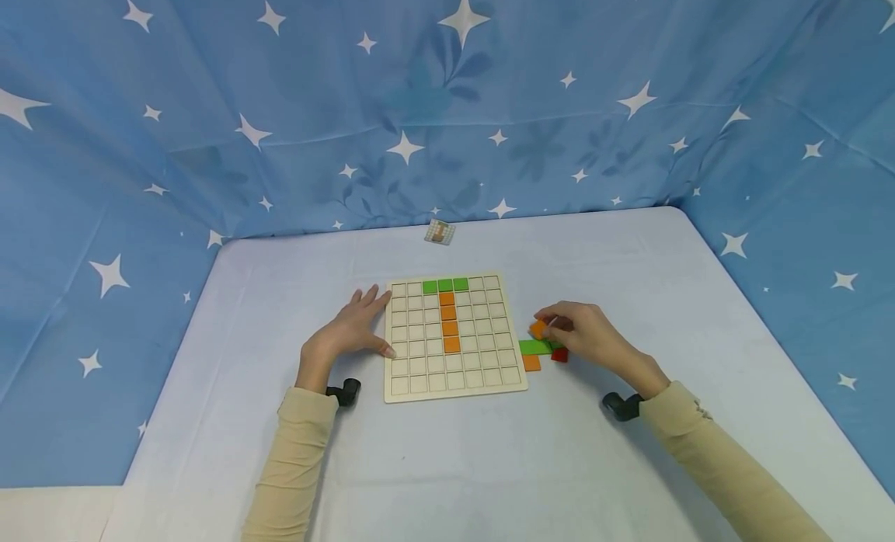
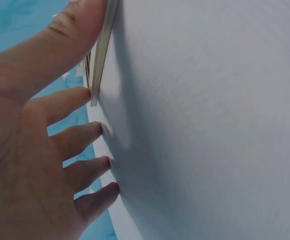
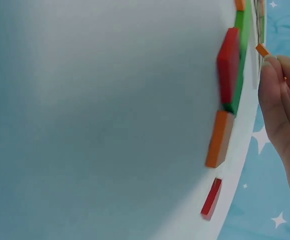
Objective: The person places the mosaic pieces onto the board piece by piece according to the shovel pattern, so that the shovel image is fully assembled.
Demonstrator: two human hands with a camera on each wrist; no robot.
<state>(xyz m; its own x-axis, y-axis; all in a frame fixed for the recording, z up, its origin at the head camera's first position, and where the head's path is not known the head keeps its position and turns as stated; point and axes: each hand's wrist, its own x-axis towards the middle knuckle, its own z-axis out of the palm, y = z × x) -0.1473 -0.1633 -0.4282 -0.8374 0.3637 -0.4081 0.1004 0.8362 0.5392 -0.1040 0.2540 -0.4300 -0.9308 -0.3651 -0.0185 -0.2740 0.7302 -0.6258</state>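
My right hand point(image 1: 587, 332) pinches an orange square tile point(image 1: 538, 329) between thumb and fingers, just off the right side of a wooden grid board point(image 1: 454, 397). Below that hand lie green tiles point(image 1: 534, 348), another orange tile point(image 1: 531, 363) and a red tile point(image 1: 560, 355). On the board, three green tiles point(image 1: 445, 286) sit in the top row, with a column of several orange tiles point(image 1: 449, 313) beneath the middle one. With fingers spread, my left hand point(image 1: 349, 328) rests along the board's left edge, its thumb point(image 2: 80, 25) on the rim.
A small card point(image 1: 440, 232) printed with a grid picture lies near the table's far edge. The right wrist view also shows a loose orange tile point(image 3: 220, 140) and a small red tile point(image 3: 211, 200) on the white tablecloth. A blue starry curtain point(image 1: 315, 123) hangs behind.
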